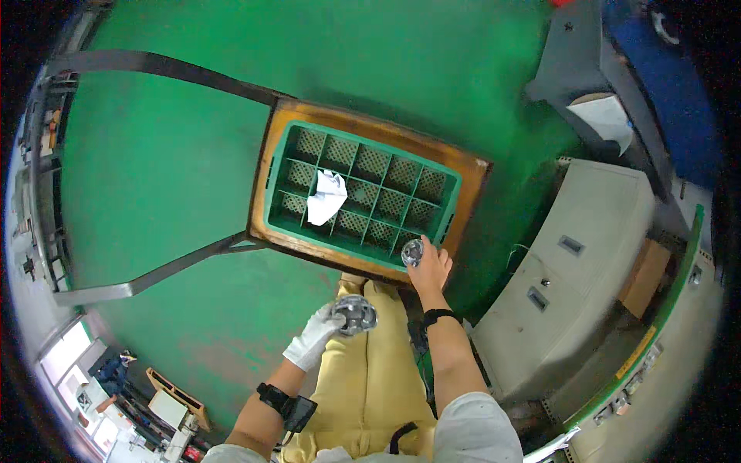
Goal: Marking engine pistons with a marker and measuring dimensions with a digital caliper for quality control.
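Note:
My left hand (316, 337), in a white glove, grips a round silver metal part (356, 315) with a hollowed, machined face, held above my lap. My bare right hand (430, 266) has its fingers round a similar, smaller-looking round metal part (412, 252). That one is at the near right corner of a green plastic crate (360, 139); whether it touches the crate I cannot tell. Dividers split the crate into square compartments with perforated bottoms. A crumpled white paper or cloth (326, 198) lies across the dividers on the crate's left side.
The crate rests on a wooden-topped cart (472, 174) with a long dark metal handle frame (181, 72) reaching left. To my right stand a beige cabinet (567, 255), a cardboard box (647, 278) and a green-edged worktop (648, 339). The floor (170, 170) is green.

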The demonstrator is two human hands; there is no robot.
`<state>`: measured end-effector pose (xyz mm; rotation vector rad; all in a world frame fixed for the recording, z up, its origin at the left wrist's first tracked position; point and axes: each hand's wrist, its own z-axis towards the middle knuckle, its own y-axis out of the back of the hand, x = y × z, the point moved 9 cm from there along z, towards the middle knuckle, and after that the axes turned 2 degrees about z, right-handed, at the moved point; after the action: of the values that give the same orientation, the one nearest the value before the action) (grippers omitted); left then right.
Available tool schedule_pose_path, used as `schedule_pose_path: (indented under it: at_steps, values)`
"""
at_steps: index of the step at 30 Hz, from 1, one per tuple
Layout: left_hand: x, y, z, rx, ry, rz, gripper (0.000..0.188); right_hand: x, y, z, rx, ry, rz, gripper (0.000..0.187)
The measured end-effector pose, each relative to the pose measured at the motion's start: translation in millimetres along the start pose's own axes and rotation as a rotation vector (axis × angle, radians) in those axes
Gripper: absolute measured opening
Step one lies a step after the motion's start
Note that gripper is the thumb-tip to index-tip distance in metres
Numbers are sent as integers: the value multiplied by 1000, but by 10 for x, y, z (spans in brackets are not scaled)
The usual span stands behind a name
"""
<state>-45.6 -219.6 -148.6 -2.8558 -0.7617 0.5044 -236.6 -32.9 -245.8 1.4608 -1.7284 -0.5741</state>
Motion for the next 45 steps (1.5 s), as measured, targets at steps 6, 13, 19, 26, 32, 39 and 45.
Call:
schedule_pose_path:
  at_steps: [6,13,19,26,32,39,45]
  values:
    - [-330,-23,743,-24,-57,46,44,-182,-500,168,-11,-34,-72,77]
    - [-621,-118,1684,-175,-128,908,44,-304,-771,260,-81,9,-145,84]
    - [-612,-142,2154,-349,-73,1371,29,-297,-952,360,-1,-22,-162,84]
    - [-427,-90,2408,-396,48,1650,19,-188,-809,205,-132,95,-97,77]
    - [-550,-165,2326,-487,204,1496,17,-183,-195,-359,-214,-42,210,56]
    - [-332,-47,2520,-471,214,1370,20,14,199,-1239,-123,-76,578,47]
    - [-77,96,2563,-472,325,994,34,153,16,-1560,26,-111,700,46]
